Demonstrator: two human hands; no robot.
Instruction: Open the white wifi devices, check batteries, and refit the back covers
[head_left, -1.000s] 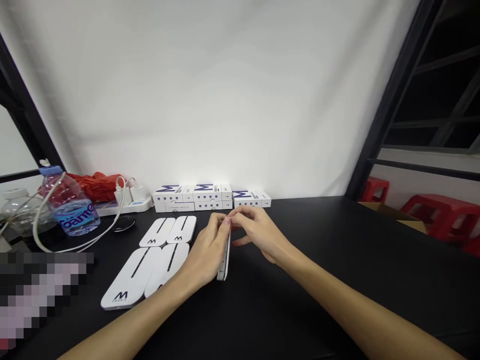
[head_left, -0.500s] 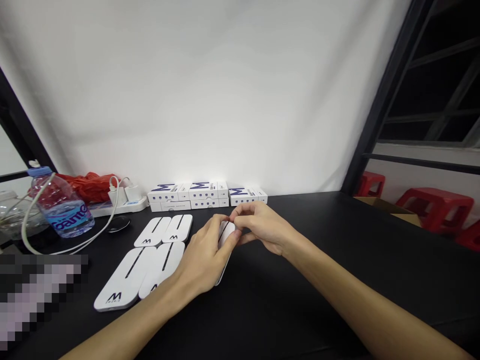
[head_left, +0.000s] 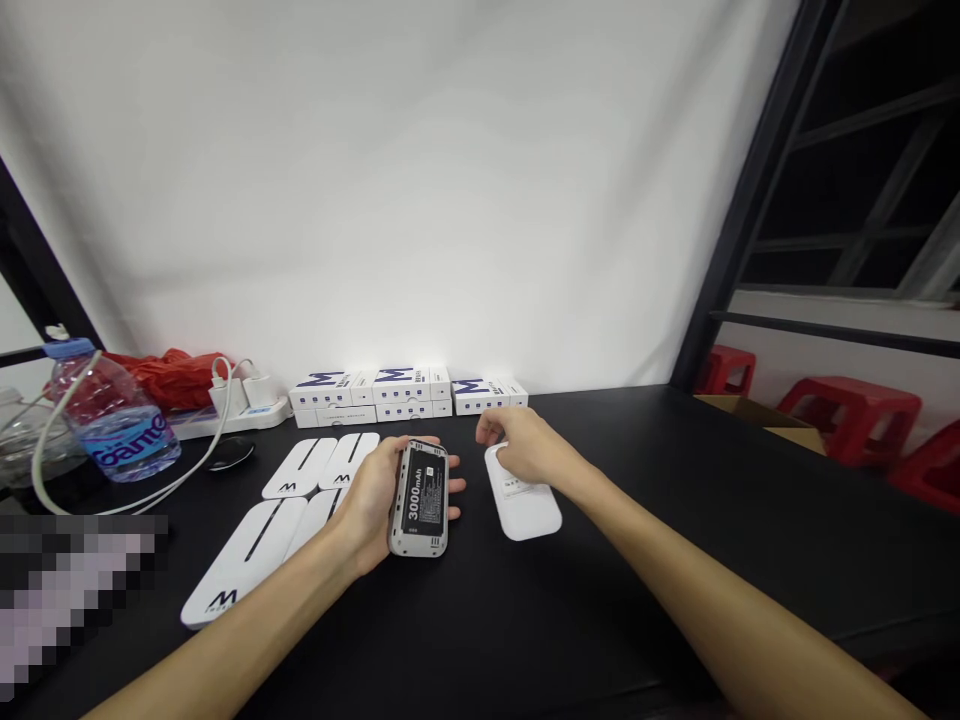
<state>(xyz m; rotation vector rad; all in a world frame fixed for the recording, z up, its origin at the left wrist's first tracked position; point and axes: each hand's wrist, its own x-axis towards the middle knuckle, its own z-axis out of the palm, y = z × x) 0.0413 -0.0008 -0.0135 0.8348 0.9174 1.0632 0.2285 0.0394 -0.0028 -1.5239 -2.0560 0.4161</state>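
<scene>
At the far left, a plastic bottle (head_left: pixel 135 445) stands in front of a red bag (head_left: pixel 169 380), with a looping white cable (head_left: pixel 54 420), a power strip (head_left: pixel 259 415) and a black mouse (head_left: pixel 229 454) nearby. Four white devices (head_left: pixel 244 550) lie together on the black table (head_left: pixel 480 630); the left forearm and hand hide part of them and leave little room on that side. White boxes (head_left: pixel 330 390) line the wall behind. The left hand (head_left: pixel 367 505) holds an opened device (head_left: pixel 421 545) against its palm, fingers spread behind it, battery (head_left: pixel 429 500) facing up. Its white cover (head_left: pixel 530 517) is fully apart, so the battery appears within reach. The right hand (head_left: pixel 529 447) grips the cover's far end with bent fingers; whether the cover touches the table is unclear. Farther right, beyond the table, are red stools (head_left: pixel 851 415) and a cardboard box (head_left: pixel 799 435).
</scene>
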